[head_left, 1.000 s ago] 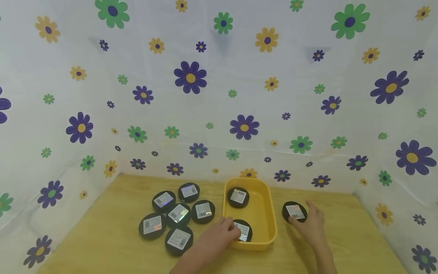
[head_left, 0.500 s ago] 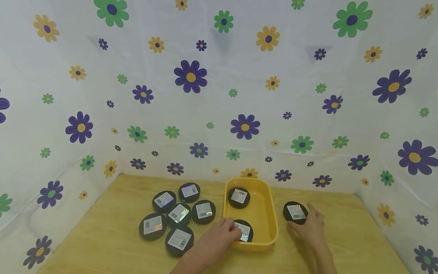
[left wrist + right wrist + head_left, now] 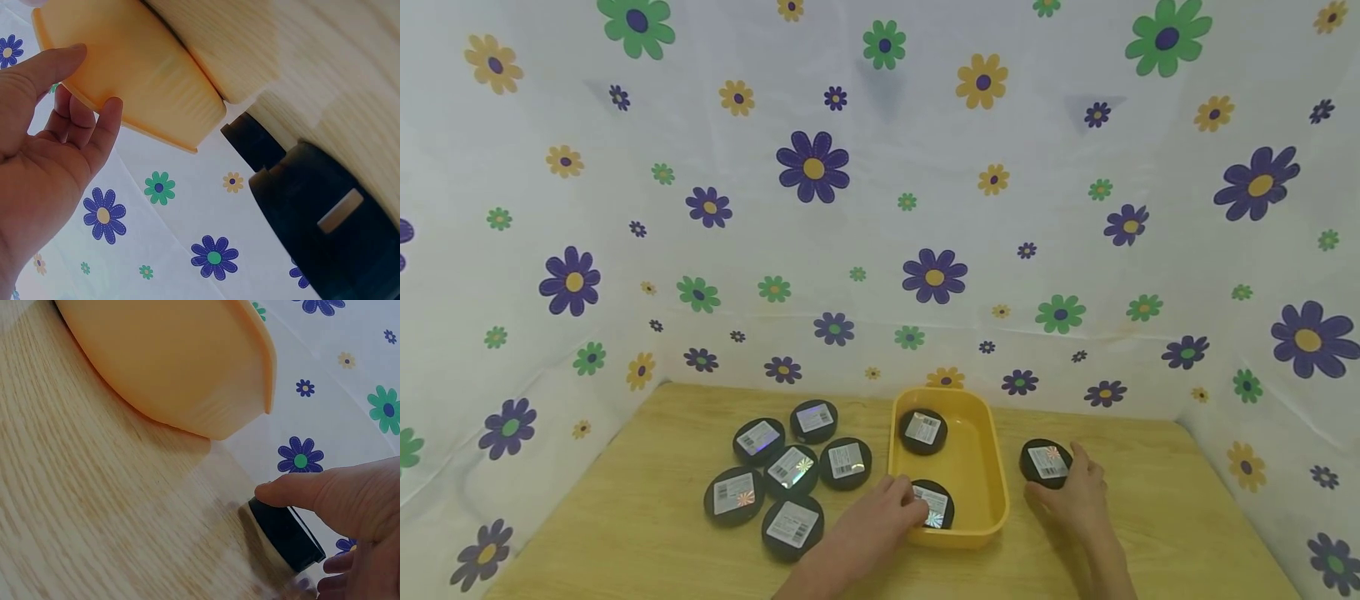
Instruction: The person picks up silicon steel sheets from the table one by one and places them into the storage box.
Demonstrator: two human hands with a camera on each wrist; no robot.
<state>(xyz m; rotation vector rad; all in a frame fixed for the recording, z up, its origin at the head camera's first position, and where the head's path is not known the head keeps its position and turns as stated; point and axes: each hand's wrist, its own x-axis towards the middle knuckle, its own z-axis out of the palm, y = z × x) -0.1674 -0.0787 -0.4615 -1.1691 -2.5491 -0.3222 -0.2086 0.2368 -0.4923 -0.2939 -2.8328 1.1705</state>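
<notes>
In the head view, a yellow plastic tray (image 3: 1000, 479) stands on the table with two flat black round containers inside, one at the back (image 3: 922, 431) and one at the front (image 3: 936, 504). My left hand (image 3: 880, 521) grips its near left rim, fingertips bent over beside the front container. The left wrist view has the thumb (image 3: 74, 55) against the tray's outer wall. To the right of the tray, my right hand (image 3: 1084, 492) holds another black container (image 3: 1047, 463) by its edge, thumb on the near side. Its label faces up.
Left of the tray, several more labelled black containers (image 3: 792, 471) lie close together on the wooden table (image 3: 640, 500). A white flowered cloth (image 3: 880, 208) hangs behind and along both sides.
My right thumb has slid slightly off the container's top toward its near edge. The left hand and the tray have stayed in place.
</notes>
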